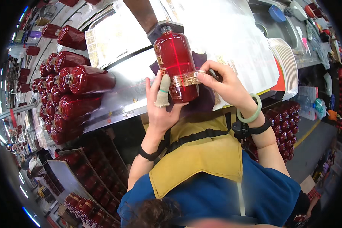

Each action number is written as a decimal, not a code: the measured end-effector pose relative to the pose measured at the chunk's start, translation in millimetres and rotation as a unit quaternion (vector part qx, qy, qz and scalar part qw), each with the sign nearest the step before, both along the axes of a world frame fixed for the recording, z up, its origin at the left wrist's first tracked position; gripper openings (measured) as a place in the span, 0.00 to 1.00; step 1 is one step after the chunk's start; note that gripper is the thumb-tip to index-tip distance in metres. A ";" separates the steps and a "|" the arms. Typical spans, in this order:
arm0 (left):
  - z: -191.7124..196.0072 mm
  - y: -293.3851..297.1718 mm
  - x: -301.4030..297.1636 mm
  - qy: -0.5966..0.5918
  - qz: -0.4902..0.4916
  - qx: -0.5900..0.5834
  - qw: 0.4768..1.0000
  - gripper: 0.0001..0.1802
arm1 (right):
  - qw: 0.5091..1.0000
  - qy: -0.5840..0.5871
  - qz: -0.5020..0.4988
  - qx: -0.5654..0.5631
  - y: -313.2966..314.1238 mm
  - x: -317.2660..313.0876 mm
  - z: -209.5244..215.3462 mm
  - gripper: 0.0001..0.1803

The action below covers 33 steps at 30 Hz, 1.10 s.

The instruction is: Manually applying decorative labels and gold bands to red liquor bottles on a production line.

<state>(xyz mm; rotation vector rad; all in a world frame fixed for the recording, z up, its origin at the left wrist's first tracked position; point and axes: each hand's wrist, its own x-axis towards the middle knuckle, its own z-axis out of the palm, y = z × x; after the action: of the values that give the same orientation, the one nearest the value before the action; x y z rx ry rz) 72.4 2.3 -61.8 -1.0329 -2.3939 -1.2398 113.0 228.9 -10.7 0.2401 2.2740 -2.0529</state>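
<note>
A large deep-red glass bottle [176, 51] with a bare threaded neck lies on a dark purple cloth [205, 93] at the table's near edge, its neck pointing away from me. Around its lower part runs a gold patterned label strip [184, 80]. My left hand [160, 114] grips the bottle's left side and base, one finger wearing a pale cloth finger cover [163, 91]. Between thumb and forefinger, my right hand [228, 81] pinches the strip's right end against the glass. A thin dark tool [216, 75] shows partly by those fingers; most of it is hidden.
Several red bottles [89, 79] lie stacked on the left of the metal table [129, 87]. Sheets of gold labels [110, 38] rest beyond them. A metal block [150, 28] stands behind the bottle neck. Bottle crates [281, 121] sit low right, near a sink [262, 28].
</note>
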 end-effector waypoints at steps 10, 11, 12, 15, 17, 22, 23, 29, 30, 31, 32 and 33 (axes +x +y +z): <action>-6.6 -3.2 -1.0 0.015 -0.025 -0.003 1.000 0.39 | 0.997 -0.051 -0.029 0.052 -2.9 1.0 2.6 0.14; -6.4 -3.6 -0.9 0.017 -0.028 -0.001 0.999 0.39 | 0.997 -0.049 -0.032 0.053 -3.0 0.9 0.3 0.14; -5.7 -3.4 -1.3 0.015 -0.027 -0.005 0.999 0.39 | 0.998 -0.038 -0.031 0.040 -3.0 0.6 -3.8 0.14; -5.4 -5.0 -2.2 0.012 -0.029 -0.013 0.999 0.39 | 0.999 -0.043 -0.021 0.009 -2.7 -1.0 -6.4 0.14; -4.1 -4.6 -1.7 0.010 -0.027 -0.012 1.000 0.39 | 0.999 -0.015 -0.024 0.017 -3.7 -1.2 -12.5 0.14; -3.5 -3.8 -2.3 0.013 -0.025 -0.018 0.999 0.39 | 0.999 -0.028 -0.022 -0.014 -3.7 -2.6 -17.2 0.14; -4.1 -3.8 -2.4 0.015 -0.025 -0.017 0.999 0.38 | 0.999 -0.028 -0.023 -0.015 -2.9 -2.6 -19.8 0.14; -3.8 -3.7 -0.9 0.015 -0.023 -0.019 0.999 0.37 | 0.998 -0.015 -0.028 -0.052 -1.2 -2.4 -28.8 0.13; -3.3 -4.0 -0.3 0.012 -0.022 -0.019 1.000 0.35 | 0.998 -0.031 -0.048 -0.016 0.7 -2.4 -30.9 0.13; -2.5 -3.8 -0.3 0.012 -0.022 -0.019 0.999 0.35 | 0.996 -0.046 -0.068 0.021 3.0 -1.8 -31.9 0.13; -1.8 -3.5 -0.1 0.008 -0.022 -0.020 1.000 0.35 | 0.992 -0.064 -0.102 0.040 5.2 0.9 -31.2 0.15; -1.2 -3.3 0.1 0.004 -0.021 -0.021 1.000 0.35 | 0.986 -0.003 -0.118 0.121 8.1 3.3 -35.4 0.21</action>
<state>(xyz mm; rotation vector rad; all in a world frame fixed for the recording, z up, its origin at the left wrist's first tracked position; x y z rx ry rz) 72.5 -0.9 -63.0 -1.1030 -2.4133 -1.2016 116.3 237.0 -46.2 0.5529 2.6008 -1.8616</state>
